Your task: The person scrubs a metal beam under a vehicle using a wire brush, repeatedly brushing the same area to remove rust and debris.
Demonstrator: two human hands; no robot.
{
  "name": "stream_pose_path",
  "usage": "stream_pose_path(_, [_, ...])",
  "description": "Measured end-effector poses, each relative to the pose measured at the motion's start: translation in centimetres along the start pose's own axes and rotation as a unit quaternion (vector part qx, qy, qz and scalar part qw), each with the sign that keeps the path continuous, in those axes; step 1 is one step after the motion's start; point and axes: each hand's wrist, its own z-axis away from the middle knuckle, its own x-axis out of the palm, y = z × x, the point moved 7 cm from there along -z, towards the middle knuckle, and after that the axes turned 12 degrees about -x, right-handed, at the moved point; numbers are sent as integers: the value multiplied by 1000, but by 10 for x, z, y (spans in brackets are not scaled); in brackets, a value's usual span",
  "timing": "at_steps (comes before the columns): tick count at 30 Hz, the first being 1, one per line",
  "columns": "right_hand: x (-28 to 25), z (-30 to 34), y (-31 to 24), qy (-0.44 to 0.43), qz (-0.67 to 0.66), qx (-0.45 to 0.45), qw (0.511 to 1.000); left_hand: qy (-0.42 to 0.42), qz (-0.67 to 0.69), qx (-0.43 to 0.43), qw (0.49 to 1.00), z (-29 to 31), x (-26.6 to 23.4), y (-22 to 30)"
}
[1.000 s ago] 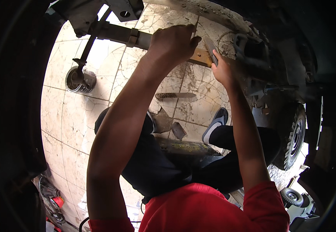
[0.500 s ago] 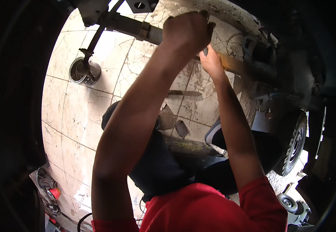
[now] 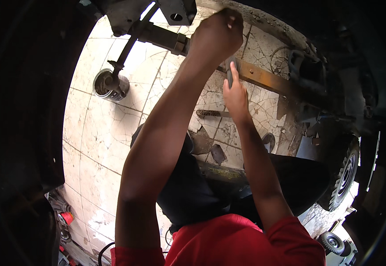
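While the head view looks down past both forearms, the left hand (image 3: 219, 35), at the top centre, is curled inward; whether it clamps anything cannot be told. Just below it, the right hand (image 3: 236, 95) is closed around a flat, dark grey tool (image 3: 230, 79), index finger stretched along it. The tool's upper end overlaps a straight, flat-sided metal bar (image 3: 266, 80), rusty orange right of centre; contact is unclear. A cylindrical metal can (image 3: 110, 85) stands upper left on cracked, stained ceramic tiles (image 3: 97, 117); a flat, narrow strip (image 3: 208, 113) lies mid-frame.
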Motion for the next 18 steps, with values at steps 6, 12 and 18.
stream_pose_path(6, [-33,-8,49,15,-99,99,990,-59,-193,-30,979,9,7,7])
stream_pose_path(12, [-34,-54,30,-104,-54,89,989,-32,-177,-22,983,10,2,10])
stream_pose_path(18, [-12,-25,21,-1,6,-12,1000,-59,-197,-39,978,9,6,11])
